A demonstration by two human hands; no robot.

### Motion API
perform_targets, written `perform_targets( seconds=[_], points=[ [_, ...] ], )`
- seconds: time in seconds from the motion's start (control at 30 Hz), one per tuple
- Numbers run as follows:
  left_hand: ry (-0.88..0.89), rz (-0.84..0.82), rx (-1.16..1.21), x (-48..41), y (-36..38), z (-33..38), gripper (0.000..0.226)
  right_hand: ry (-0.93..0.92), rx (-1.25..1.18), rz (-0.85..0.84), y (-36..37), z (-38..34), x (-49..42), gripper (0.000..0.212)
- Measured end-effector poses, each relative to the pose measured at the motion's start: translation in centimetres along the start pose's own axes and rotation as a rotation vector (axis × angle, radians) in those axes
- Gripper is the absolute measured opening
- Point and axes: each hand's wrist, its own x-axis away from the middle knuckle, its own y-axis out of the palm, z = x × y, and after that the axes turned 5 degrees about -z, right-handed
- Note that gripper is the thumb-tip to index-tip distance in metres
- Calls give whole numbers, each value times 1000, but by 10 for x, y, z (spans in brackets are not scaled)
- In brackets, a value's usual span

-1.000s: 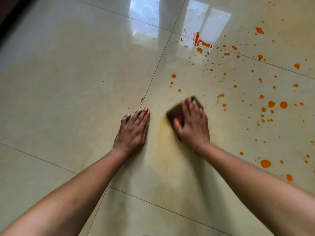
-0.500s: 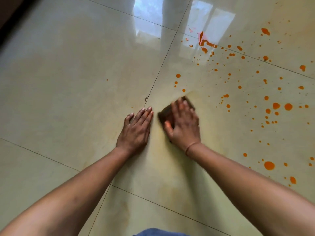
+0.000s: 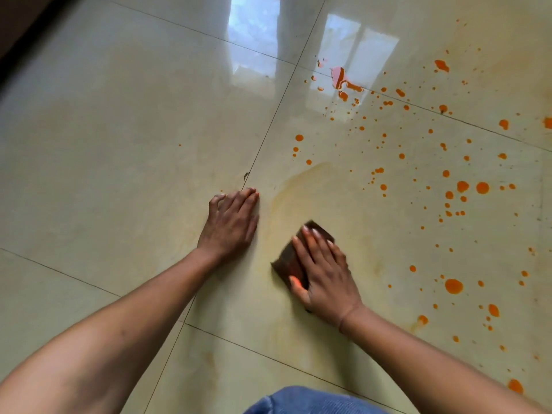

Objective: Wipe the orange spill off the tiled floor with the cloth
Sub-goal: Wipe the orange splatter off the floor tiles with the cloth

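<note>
My right hand (image 3: 324,271) presses flat on a dark brown folded cloth (image 3: 288,261) against the glossy cream tiled floor (image 3: 119,130). Most of the cloth is hidden under my palm and fingers. My left hand (image 3: 231,222) rests flat on the floor just left of it, fingers together, holding nothing. The orange spill (image 3: 463,186) is scattered as drops and blots across the tiles to the right and beyond, with a larger splash (image 3: 343,82) at the far grout line. A faint yellow smear (image 3: 298,180) marks the floor ahead of the cloth.
A dark strip (image 3: 18,40), perhaps a wall base or doorway, runs along the top left corner. Window light reflects off the tiles (image 3: 254,40) at the top. Blue denim on my knee (image 3: 298,401) shows at the bottom edge.
My right hand has dragged the cloth back toward me and slightly right, leaving a pale yellow smear where it was. My left hand has stayed planted.
</note>
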Motion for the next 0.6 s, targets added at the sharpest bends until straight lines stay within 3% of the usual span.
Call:
perform_targets(
  seconds=[0.1, 0.23, 0.33, 0.47, 0.6],
  points=[
    [-77, 37, 0, -34, -8, -9, 60, 76, -15, -7, -9, 35, -9, 78],
    [-190, 0, 33, -80, -3, -30, 69, 348, -84, 74, -39, 32, -130, 76],
    [-181, 13, 25, -85, 0, -32, 71, 295, -76, 96, -34, 18, -143, 77],
    [-182, -2, 23, -80, -6, -30, 67, 117, -23, 32, -25, 32, -67, 79],
    [-180, 8, 45, -80, -7, -29, 60, 343, -73, 101, -58, 52, -178, 78]
  ],
)
